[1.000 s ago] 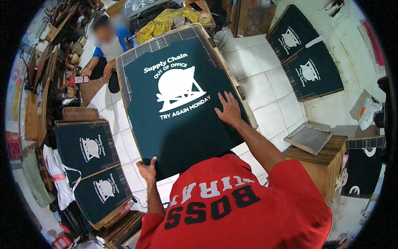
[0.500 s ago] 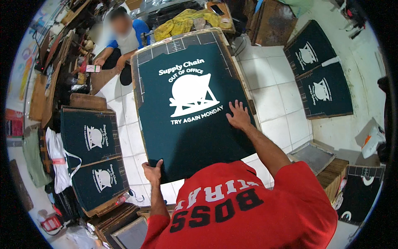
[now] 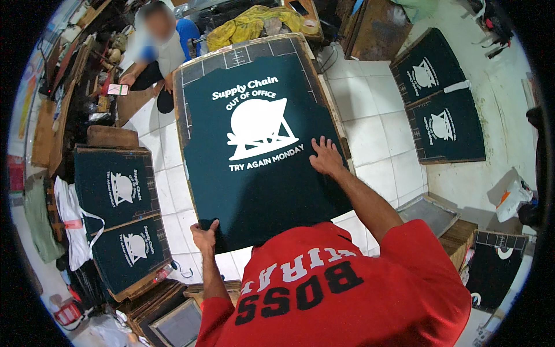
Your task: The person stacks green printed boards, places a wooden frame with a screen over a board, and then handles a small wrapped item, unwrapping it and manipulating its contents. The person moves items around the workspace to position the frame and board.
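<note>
Closest in, at six o'clock, a red printed shirt (image 3: 341, 295) fills the lower frame, and both bare forearms rise out of it. The left hand (image 3: 204, 236), at about seven o'clock, grips the near left corner of the dark green printed board (image 3: 260, 150): fingers curl up over its lower edge, thumb on the face, wrist bent back toward the body. The right arm stretches long and nearly straight toward twelve o'clock; the right hand (image 3: 325, 157) lies flat on the board's face near its right edge, fingers spread and pressed down, just right of the white print.

The board sits in the middle of the view, tilted, its far end toward twelve o'clock. A wooden frame edge shows along its left side and top. White floor tiles (image 3: 376, 133) run clear along its right edge out to three o'clock, giving open room there; on the left only a narrow strip of tile separates it from two more printed boards (image 3: 118, 214) lying end to end at nine o'clock, with white cloth (image 3: 69, 220) beside them.

At four o'clock a grey screen frame (image 3: 428, 214) rests on a wooden crate (image 3: 459, 234), near the right elbow. Further, at two o'clock, another pair of printed boards (image 3: 439, 104) lies well apart on the floor. At eleven o'clock a seated person (image 3: 159, 55) crouches just past the board's far left corner, and a yellow cloth heap (image 3: 254, 20) lies beyond its top edge.
</note>
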`<state>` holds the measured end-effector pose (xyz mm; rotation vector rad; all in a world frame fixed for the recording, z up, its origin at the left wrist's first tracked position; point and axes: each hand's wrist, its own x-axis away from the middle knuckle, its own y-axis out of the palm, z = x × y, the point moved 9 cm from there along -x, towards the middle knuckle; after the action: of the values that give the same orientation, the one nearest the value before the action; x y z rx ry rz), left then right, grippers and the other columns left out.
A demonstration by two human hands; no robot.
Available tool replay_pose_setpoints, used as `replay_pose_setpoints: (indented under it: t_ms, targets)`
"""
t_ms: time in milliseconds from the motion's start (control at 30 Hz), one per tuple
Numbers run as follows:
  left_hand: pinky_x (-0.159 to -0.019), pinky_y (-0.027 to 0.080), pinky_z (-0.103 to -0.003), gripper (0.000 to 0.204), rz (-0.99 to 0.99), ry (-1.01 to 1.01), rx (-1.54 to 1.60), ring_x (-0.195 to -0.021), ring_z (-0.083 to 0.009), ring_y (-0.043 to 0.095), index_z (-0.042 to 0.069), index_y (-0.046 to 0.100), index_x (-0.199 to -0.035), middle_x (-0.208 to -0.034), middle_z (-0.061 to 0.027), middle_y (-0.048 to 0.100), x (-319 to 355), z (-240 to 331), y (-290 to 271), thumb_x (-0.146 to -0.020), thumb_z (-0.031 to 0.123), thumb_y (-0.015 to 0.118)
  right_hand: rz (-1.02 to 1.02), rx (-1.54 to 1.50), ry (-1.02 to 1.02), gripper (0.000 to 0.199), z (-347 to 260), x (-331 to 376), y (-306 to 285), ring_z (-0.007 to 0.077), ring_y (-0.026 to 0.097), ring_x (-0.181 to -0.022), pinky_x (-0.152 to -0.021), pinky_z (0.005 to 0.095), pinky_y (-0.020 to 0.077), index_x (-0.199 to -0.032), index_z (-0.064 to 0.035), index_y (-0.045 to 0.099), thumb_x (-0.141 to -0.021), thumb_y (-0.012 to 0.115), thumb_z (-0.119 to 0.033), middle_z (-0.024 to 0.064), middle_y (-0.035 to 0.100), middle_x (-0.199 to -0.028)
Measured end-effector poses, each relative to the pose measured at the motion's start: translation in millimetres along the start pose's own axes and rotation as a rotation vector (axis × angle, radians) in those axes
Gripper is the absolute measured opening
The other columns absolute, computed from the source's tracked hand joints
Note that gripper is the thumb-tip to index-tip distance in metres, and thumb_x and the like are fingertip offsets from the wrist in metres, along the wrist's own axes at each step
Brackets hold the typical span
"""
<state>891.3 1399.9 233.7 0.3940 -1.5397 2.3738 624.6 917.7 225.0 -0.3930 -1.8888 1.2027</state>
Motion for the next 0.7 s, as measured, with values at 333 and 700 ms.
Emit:
replay_pose_setpoints:
  t_ms: [333,700]
  targets:
    - [-0.092,0.050,-0.042,0.091,-0.129,-0.011,0.062,-0.101,-0.0346,0.063,-0.011,0.056,-0.111,-0.108,-0.0251,0.064,-31,-36,45,-0.056,0.050,0.095,-0.018,-0.078,0.067,0.066,9,3,-5,0.0424,0.029,-0.146,-0.120,0.0541,0.0229,-0.153,-0.0125,0.038,-0.089,0.045,-0.029,0.0214,0.030,-0.159]
    - [-0.082,0.050,-0.036,0.062,-0.418,-0.188,0.435,-0.091,-0.0232,0.064,-0.007,0.066,-0.112,-0.103,-0.0108,0.069,-29,-29,67,-0.076,0.039,0.088,0.569,-0.404,0.015,0.059,58,44,-10,0.0402,0.042,-0.135,-0.113,0.0501,0.0343,-0.141,-0.0079,0.051,-0.089,0.066,-0.031,0.0211,0.045,-0.147]
